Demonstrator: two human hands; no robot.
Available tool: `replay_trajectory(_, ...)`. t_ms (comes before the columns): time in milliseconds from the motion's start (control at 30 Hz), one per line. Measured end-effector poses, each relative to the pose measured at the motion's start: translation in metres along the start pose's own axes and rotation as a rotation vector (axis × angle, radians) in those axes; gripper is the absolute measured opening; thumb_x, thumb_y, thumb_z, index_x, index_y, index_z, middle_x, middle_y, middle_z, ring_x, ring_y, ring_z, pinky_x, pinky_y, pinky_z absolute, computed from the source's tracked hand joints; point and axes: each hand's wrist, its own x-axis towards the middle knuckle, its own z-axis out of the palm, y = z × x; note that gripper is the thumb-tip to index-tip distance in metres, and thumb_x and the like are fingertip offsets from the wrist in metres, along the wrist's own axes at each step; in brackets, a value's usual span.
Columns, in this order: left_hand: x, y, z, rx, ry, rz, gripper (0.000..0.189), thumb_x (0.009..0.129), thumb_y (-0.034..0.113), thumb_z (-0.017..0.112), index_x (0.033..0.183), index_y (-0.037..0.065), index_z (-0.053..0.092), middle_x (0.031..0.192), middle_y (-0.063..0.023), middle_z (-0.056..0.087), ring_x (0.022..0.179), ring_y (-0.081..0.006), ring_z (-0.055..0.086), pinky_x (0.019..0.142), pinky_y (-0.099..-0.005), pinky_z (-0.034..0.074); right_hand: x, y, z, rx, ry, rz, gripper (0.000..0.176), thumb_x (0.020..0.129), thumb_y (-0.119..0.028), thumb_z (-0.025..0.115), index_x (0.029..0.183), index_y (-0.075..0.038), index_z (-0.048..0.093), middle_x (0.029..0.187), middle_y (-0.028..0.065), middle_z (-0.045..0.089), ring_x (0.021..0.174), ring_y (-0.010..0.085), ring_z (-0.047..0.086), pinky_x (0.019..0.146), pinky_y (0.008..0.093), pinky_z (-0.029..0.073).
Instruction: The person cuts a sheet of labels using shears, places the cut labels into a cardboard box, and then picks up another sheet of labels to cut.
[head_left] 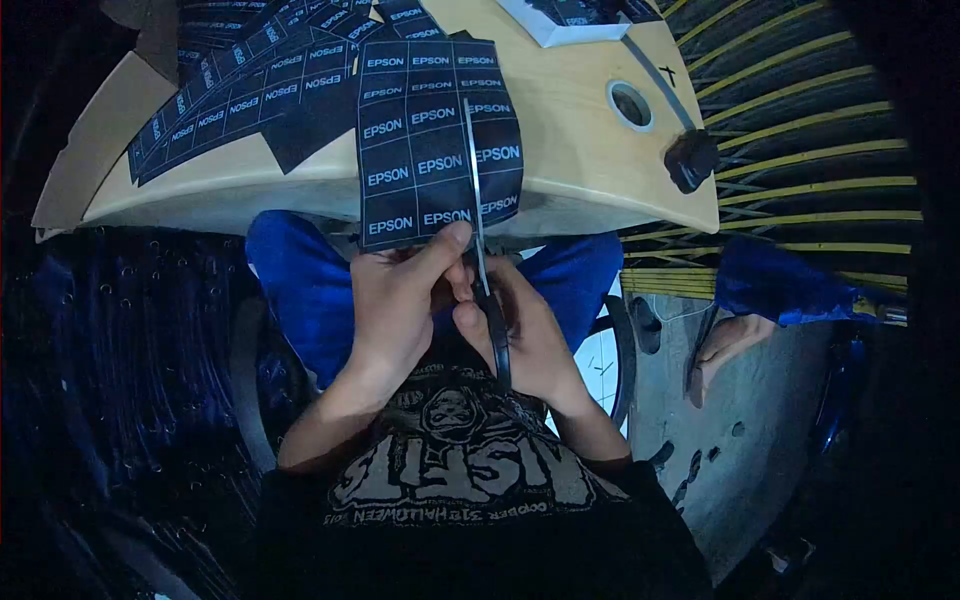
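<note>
A black sheet printed with a grid of white EPSON labels hangs over the near edge of the table. My left hand pinches its bottom edge, the thumb lying on top near the lowest row. In my right hand is a pair of scissors, its handles in my fingers. One long silver blade runs up over the sheet, along the line between the middle and right columns. The other blade is hidden, probably beneath the sheet. Both hands are close together above my lap.
More black EPSON sheets lie overlapping on the wooden table, beside a brown cardboard piece. To the right are a roll of tape, a dark knob-like object and a white box. Yellow-edged slats stand beyond; a foot shows at right.
</note>
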Motion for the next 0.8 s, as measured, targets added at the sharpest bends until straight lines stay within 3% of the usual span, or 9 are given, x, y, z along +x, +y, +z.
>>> replay_trajectory(167, -0.002, 0.000, -0.004, 0.020, 0.008, -0.038, 0.007, 0.082, 0.004, 0.061, 0.077, 0.000, 0.061, 0.059, -0.0043, 0.056, 0.052, -0.0107, 0.054, 0.047, -0.0220, 0.043, -0.001, 0.008, 0.003, 0.082, 0.011, -0.047, 0.042, 0.083, -0.032, 0.064, 0.108, -0.002, 0.049, 0.089, 0.0095, 0.058, 0.078, 0.0151, 0.057, 0.068, 0.0277, 0.044)
replay_trajectory(433, -0.001, -0.007, -0.011, 0.050, -0.053, 0.100, 0.004, 0.081, 0.002, 0.062, 0.079, -0.001, 0.061, 0.062, -0.0049, 0.058, 0.053, -0.0104, 0.054, 0.048, -0.0220, 0.043, -0.001, 0.009, -0.001, 0.039, -0.032, -0.025, 0.040, 0.083, -0.029, 0.064, 0.106, -0.001, 0.049, 0.088, 0.0094, 0.057, 0.079, 0.0137, 0.056, 0.068, 0.0266, 0.044)
replay_trajectory(533, -0.002, -0.005, -0.011, 0.061, -0.051, 0.104, 0.004, 0.081, 0.002, 0.062, 0.078, 0.000, 0.061, 0.062, -0.0044, 0.058, 0.053, -0.0095, 0.054, 0.049, -0.0215, 0.043, -0.002, 0.001, 0.004, 0.154, -0.045, 0.093, 0.040, 0.083, -0.029, 0.064, 0.106, -0.001, 0.048, 0.088, 0.0091, 0.057, 0.079, 0.0135, 0.056, 0.068, 0.0271, 0.044)
replay_trajectory(800, -0.005, -0.005, -0.012, 0.094, -0.064, 0.162, 0.003, 0.081, 0.001, 0.061, 0.079, 0.001, 0.061, 0.062, -0.0019, 0.058, 0.054, -0.0070, 0.054, 0.048, -0.0198, 0.041, 0.000, 0.004, 0.006, 0.094, -0.004, -0.029, 0.039, 0.083, -0.029, 0.064, 0.105, -0.001, 0.048, 0.082, 0.0082, 0.056, 0.073, 0.0125, 0.054, 0.066, 0.0267, 0.044)
